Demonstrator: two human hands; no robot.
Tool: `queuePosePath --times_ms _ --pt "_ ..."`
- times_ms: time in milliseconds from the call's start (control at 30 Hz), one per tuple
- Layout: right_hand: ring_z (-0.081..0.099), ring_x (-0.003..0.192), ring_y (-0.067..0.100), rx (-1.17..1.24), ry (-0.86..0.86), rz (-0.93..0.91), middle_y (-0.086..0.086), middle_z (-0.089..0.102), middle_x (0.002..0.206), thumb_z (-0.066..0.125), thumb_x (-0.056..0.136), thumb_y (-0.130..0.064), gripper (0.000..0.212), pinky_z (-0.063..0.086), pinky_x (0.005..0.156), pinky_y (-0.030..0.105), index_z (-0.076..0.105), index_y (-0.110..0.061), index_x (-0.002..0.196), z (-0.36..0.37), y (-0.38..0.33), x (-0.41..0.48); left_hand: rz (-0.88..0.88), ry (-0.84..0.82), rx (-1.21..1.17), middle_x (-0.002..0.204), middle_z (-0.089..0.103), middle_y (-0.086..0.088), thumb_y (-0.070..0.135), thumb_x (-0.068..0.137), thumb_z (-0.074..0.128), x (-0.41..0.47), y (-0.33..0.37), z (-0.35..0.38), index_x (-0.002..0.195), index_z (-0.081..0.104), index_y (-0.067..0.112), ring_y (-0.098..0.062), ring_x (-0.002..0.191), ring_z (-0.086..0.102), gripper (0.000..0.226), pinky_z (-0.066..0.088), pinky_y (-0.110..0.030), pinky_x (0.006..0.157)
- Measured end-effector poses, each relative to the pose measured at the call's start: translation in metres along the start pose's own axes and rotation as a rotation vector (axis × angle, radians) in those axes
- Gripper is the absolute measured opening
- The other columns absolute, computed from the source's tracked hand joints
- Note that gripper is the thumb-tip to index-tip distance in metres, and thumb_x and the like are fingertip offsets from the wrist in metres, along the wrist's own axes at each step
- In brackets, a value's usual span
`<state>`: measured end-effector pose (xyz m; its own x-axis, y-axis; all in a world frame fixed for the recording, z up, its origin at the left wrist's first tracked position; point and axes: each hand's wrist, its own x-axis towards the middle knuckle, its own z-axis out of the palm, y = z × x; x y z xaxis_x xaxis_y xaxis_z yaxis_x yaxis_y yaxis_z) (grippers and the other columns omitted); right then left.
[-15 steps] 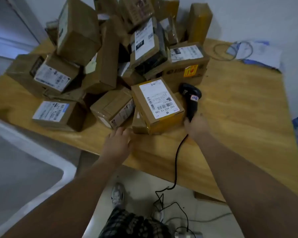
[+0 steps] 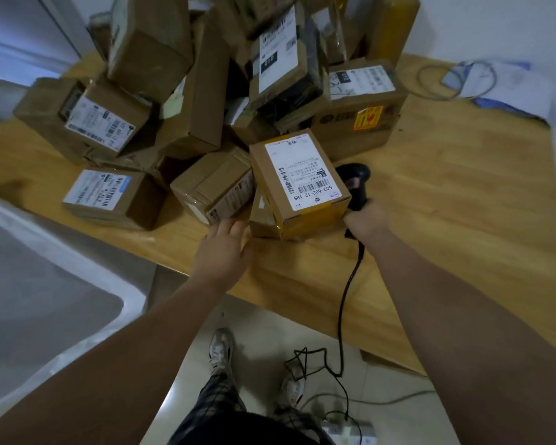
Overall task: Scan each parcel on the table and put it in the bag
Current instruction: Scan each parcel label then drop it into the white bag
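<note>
A heap of brown cardboard parcels covers the wooden table [image 2: 463,200]. Nearest me lies a parcel with a white label and yellow tape [image 2: 302,184], propped on a smaller box. My right hand [image 2: 365,221] grips the handle of a black barcode scanner [image 2: 353,181] just right of that parcel; its cable drops to the floor. My left hand [image 2: 227,248], fingers straight, reaches over the table edge, its fingertips close to a taped parcel [image 2: 212,187] to the left. The white bag [image 2: 45,284] stands open at lower left.
More labelled parcels: one [image 2: 113,197] at front left, one [image 2: 84,120] behind it, one with an orange sticker [image 2: 363,110] at the back. Papers and a coiled cable [image 2: 463,81] lie at far right. A power strip [image 2: 350,431] sits on the floor.
My left hand has moved forward over the table edge toward the parcels. My right hand keeps hold of the scanner; the view has come closer to the heap.
</note>
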<state>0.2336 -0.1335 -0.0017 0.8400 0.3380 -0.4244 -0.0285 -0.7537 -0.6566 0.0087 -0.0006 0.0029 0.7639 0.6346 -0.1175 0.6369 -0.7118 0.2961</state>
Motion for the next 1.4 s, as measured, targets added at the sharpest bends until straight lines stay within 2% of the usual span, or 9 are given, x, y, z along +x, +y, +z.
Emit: queuePosePath --times_ms 200,400,533,667,800,900,967,1200,1400 --pt "0.053 0.058 0.021 0.303 0.087 0.039 0.018 0.061 0.085 0.053 0.091 -0.007 0.029 0.039 0.048 0.027 0.049 0.000 0.119 -0.005 0.023 -0.043 0.032 0.101 -0.052 0.135 0.049 -0.005 0.029 0.097 0.050 -0.010 0.004 -0.018 0.137 0.046 0.015 -0.024 0.126 0.043 0.043 0.039 -0.037 0.102" --pt "0.046 0.051 0.016 0.713 0.085 -0.070 0.004 0.048 0.061 0.055 0.097 -0.028 0.014 0.039 0.054 0.030 0.055 -0.015 0.100 -0.017 0.022 -0.075 0.086 0.182 -0.117 0.138 0.048 -0.010 0.029 0.098 0.050 -0.014 0.017 -0.032 0.138 0.046 0.011 -0.028 0.128 0.043 0.044 0.036 -0.039 0.105" --pt "0.049 0.065 0.015 0.792 0.094 -0.151 0.003 0.052 0.073 0.058 0.095 -0.021 0.007 0.042 0.063 0.029 0.057 -0.018 0.101 -0.023 0.016 -0.087 0.193 0.261 -0.191 0.143 0.041 -0.008 0.039 0.095 0.054 -0.012 0.039 -0.045 0.140 0.043 0.012 -0.027 0.132 0.038 0.054 0.036 -0.041 0.107" --pt "0.053 0.074 0.018 0.729 0.002 -0.159 0.006 0.053 0.084 0.069 0.086 -0.012 0.022 0.048 0.067 0.030 0.056 -0.012 0.104 -0.030 0.008 -0.087 0.341 0.186 -0.063 0.152 0.030 -0.013 0.060 0.092 0.039 0.013 0.057 -0.060 0.147 0.034 0.018 -0.031 0.139 0.026 0.070 0.029 -0.048 0.110" --pt "0.057 0.100 0.019 0.797 -0.044 -0.095 -0.001 0.060 0.096 0.078 0.079 -0.031 0.041 0.049 0.087 0.038 0.055 -0.016 0.110 -0.020 -0.004 -0.086 0.195 -0.013 0.006 0.161 0.001 -0.008 0.049 0.102 0.022 0.043 0.060 -0.063 0.153 0.013 0.036 -0.031 0.148 0.000 0.053 0.009 -0.054 0.118" --pt "0.059 0.112 0.022 0.995 -0.087 -0.013 0.003 0.064 0.115 0.090 0.054 -0.049 0.086 0.048 0.100 0.049 0.051 -0.022 0.126 -0.005 -0.011 -0.089 0.128 -0.208 -0.260 0.160 -0.018 0.000 0.045 0.103 0.025 0.043 0.052 -0.057 0.152 0.010 0.039 -0.026 0.148 0.004 0.052 0.023 -0.048 0.115" --pt "0.060 0.114 0.026 1.141 -0.117 0.017 0.006 0.064 0.122 0.091 0.050 -0.042 0.098 0.048 0.099 0.054 0.044 -0.026 0.135 0.003 -0.013 -0.088 0.121 -0.226 -0.354 0.158 -0.023 0.002 0.042 0.103 0.027 0.039 0.052 -0.053 0.153 0.008 0.037 -0.023 0.148 0.005 0.053 0.025 -0.044 0.115" --pt "0.069 0.102 0.022 1.199 -0.136 0.066 0.007 0.070 0.115 0.085 0.071 -0.019 0.075 0.058 0.086 0.041 0.045 -0.020 0.135 0.027 -0.022 -0.083 0.170 -0.123 -0.297 0.160 -0.019 -0.004 0.038 0.104 0.027 0.032 0.056 -0.052 0.155 0.006 0.027 -0.029 0.148 -0.010 0.056 0.001 -0.044 0.118" --pt "0.070 0.087 0.011 0.882 -0.029 -0.164 -0.008 0.070 0.091 0.082 0.075 -0.013 0.055 0.056 0.071 0.029 0.053 -0.016 0.122 0.000 -0.017 -0.097 0.315 0.158 0.022 0.161 -0.016 -0.002 0.071 0.084 0.039 0.023 0.040 -0.066 0.153 0.001 0.036 -0.025 0.146 -0.019 0.086 -0.016 -0.046 0.114"
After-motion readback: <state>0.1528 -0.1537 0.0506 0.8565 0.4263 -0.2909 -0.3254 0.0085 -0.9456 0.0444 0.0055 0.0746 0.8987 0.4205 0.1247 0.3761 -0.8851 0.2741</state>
